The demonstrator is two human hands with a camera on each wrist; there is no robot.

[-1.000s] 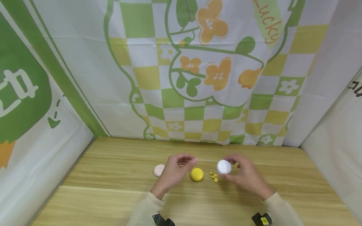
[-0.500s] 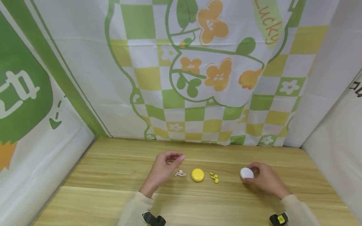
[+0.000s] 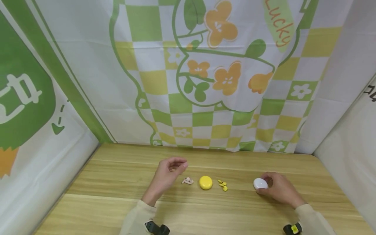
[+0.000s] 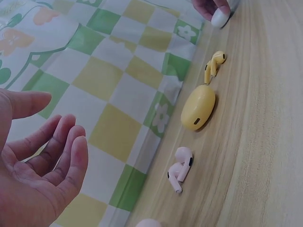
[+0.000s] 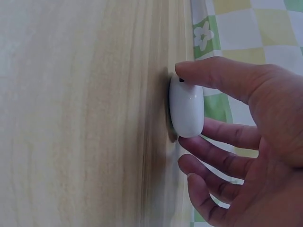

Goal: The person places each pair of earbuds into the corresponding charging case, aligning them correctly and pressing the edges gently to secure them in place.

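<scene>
Thumb and fingers of my right hand (image 3: 279,189) pinch a round white earbud case (image 3: 260,183) on the right part of the table. The right wrist view shows this white case (image 5: 187,106) right at the tabletop, thumb on one end and fingertips at the other. My left hand (image 3: 165,178) is held over the table with loosely bent fingers and nothing in them. Beside it lie two pale pink earbuds (image 3: 188,180). A yellow earbud case (image 3: 205,182) sits in the middle, with two yellow earbuds (image 3: 223,185) to its right.
The edge of a pale pink case (image 4: 148,222) shows at the bottom of the left wrist view; my left hand hides it in the head view. A patterned cloth (image 3: 211,107) hangs along the back edge of the wooden table (image 3: 123,176).
My right hand has carried the white case rightward from beside the yellow earbuds and down to the table. My left hand has drawn back leftward, uncovering the pink earbuds and covering the pink case.
</scene>
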